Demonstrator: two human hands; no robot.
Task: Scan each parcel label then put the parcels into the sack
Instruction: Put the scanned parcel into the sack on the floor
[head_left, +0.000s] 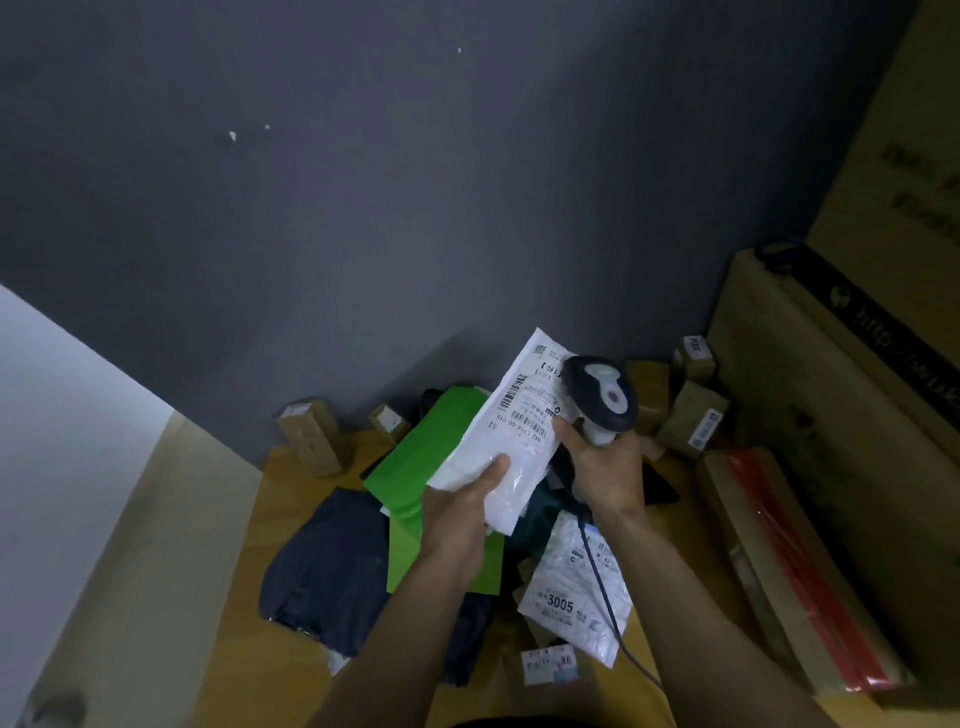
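Note:
My left hand (462, 514) grips a white soft parcel (506, 441) by its lower end and holds it up, label side toward me. My right hand (605, 462) holds a dark blue and grey barcode scanner (600, 397) by its handle, its head right beside the parcel's label (530, 395). The scanner's cable (605, 597) hangs down along my right forearm. Under my hands, a pile of parcels lies on the wooden table (291, 499): a green bag (421, 467), a dark blue bag (332, 561) and a white bag marked 3005 (571, 592). No sack is recognisable.
Small cardboard boxes (311, 436) stand along the grey wall (363, 208) behind the pile, more of these small boxes (691, 410) at the right. Large cartons (831, 415) and a long box with red wrap (795, 571) close off the right side. The table's left edge borders a pale floor.

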